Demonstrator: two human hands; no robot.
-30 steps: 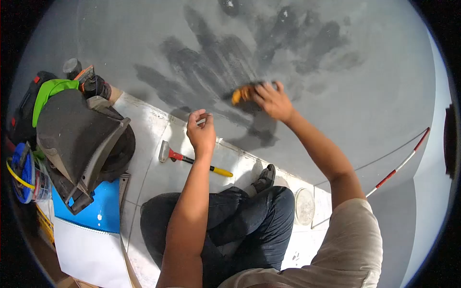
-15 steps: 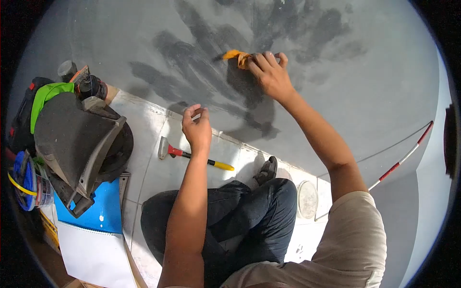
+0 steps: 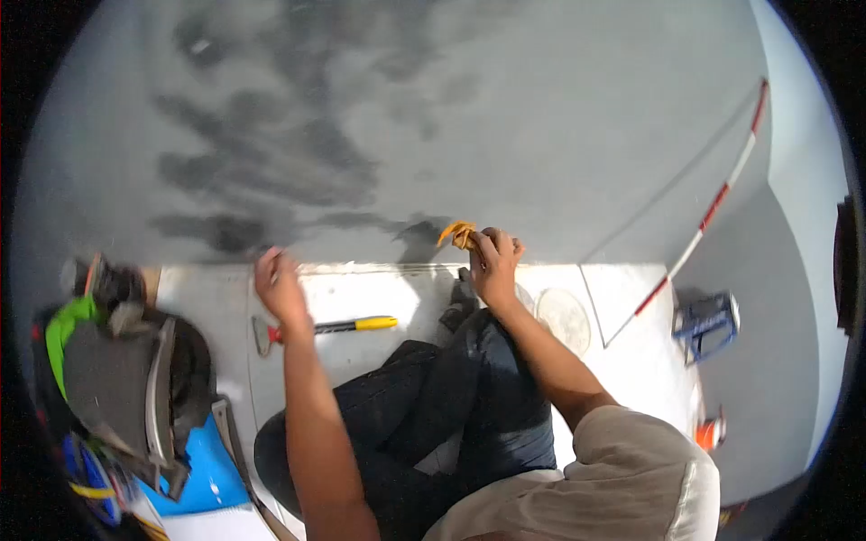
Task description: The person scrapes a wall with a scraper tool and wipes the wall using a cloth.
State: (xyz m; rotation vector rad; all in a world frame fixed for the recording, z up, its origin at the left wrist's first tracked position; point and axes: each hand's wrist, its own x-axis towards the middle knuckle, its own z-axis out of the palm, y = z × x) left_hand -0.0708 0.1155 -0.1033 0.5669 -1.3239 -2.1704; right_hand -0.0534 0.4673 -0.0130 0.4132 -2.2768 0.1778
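Observation:
My right hand (image 3: 498, 266) is closed around a crumpled orange cloth (image 3: 461, 235), near the base of the grey wall (image 3: 559, 117). The wall bears dark, damp-looking patches at the left and centre. My left hand (image 3: 280, 290) is raised beside the foot of the wall; motion blurs its fingers, so their pose is unclear. Below it, a scraper (image 3: 361, 324) with a red neck and a yellow-ended handle lies on the white tiled floor.
A dark bag-like bundle (image 3: 113, 388) with green cloth lies at left, above a blue folder (image 3: 212, 469). A red-and-white pole (image 3: 713, 207) leans at right, near a blue stool (image 3: 706, 326) and an orange container (image 3: 710, 435). A round lid (image 3: 562, 320) lies beside my knee.
The view has swung to the right, bringing the stool and orange container into sight. My right hand has moved with the cloth off the dark patches, down toward the wall's base.

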